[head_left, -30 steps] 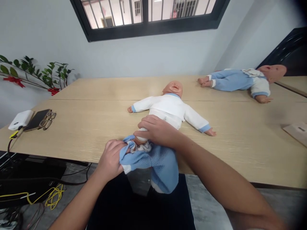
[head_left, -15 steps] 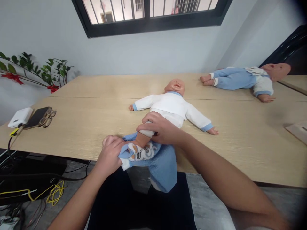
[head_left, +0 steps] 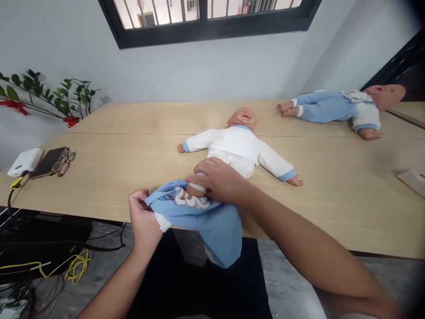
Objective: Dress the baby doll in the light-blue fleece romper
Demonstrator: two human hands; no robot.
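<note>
A baby doll (head_left: 237, 144) in a white top with blue cuffs lies on its back, head toward the wall. Blue fleece pants (head_left: 202, 215) with a white edge and a printed patch cover its lower leg; one pants leg hangs over the table edge. My left hand (head_left: 142, 215) is closed on the pants' left end, the thumb pinching the cloth. My right hand (head_left: 217, 179) wraps around the doll's leg (head_left: 195, 190), at its pale upper part. The doll's foot is mostly hidden inside the cloth.
A second doll (head_left: 328, 106) in blue pants lies at the back right of the wooden table (head_left: 116, 155). On the left are a white box (head_left: 25, 162), a dark notebook (head_left: 49, 163), glasses (head_left: 64, 163) and a plant (head_left: 66, 97). A flat board (head_left: 413, 181) lies far right.
My left hand has shifted left and turned, drawing the blue pants' edge outward and over more of the doll's lower leg. My right hand stays on the leg.
</note>
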